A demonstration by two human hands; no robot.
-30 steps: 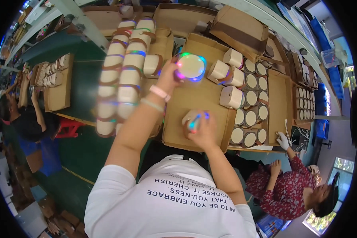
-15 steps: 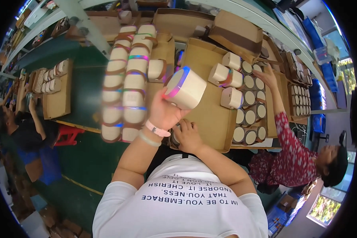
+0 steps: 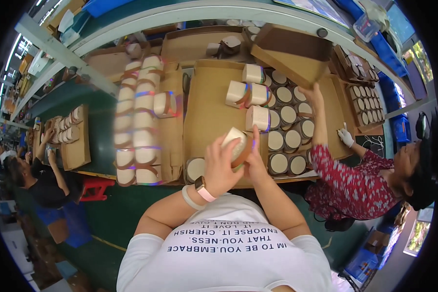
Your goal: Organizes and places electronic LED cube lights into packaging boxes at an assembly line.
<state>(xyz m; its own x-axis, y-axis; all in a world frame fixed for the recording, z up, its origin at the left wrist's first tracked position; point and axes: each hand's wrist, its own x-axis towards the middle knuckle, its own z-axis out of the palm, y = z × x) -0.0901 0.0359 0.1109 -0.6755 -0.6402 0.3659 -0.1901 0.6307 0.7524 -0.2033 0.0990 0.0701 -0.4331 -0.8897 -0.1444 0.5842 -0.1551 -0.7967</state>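
Close to my body, over the front edge of a cardboard tray (image 3: 204, 97), I hold a small cream speaker (image 3: 234, 137) with a brown strap, tilted between both hands. My left hand (image 3: 221, 165) wraps round its left side. On its right side, the fingers of my right hand (image 3: 254, 160) grip the strap and edge. Several cream speakers (image 3: 257, 118) with lit rims lie at the tray's middle, beside packed ones standing with round faces up (image 3: 287, 115). Another speaker (image 3: 195, 169) stands in the tray's near left corner.
To the left, speakers (image 3: 146, 119) lie in two long rows, with a single speaker (image 3: 164, 104) beside them. A co-worker at right grips a raised cardboard box (image 3: 297, 53) with one hand; the other wears a white glove (image 3: 346, 137). A metal shelf beam (image 3: 204, 14) crosses the far side.
The speaker, earlier raised in my left hand with its rim lit, is now lower and nearer. My right hand has come up from the tray's front onto it. The co-worker's box has been lifted.
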